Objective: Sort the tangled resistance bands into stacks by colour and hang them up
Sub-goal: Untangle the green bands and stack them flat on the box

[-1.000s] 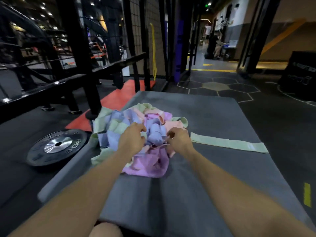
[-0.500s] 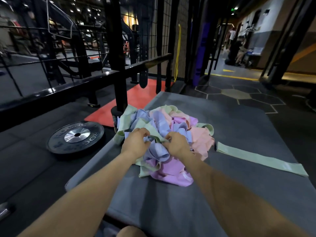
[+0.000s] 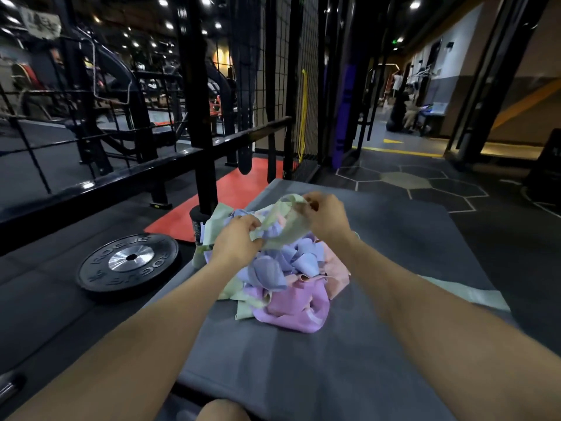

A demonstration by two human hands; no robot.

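A green band (image 3: 287, 221) is now lifted from the tangle (image 3: 282, 268), pinched by left hand (image 3: 238, 241) and right hand (image 3: 326, 217); separation is judged underway

band pile (image 3: 282, 278) on mat (image 3: 394, 238) | weight plate (image 3: 129, 264) left | loose band (image 3: 467, 294) right

Dim gym: black rack (image 3: 198, 117) at 11 o'clock, weight plate (image 3: 129, 262) at 9, hex-marked floor (image 3: 406, 180) at 1, ceiling spotlights.
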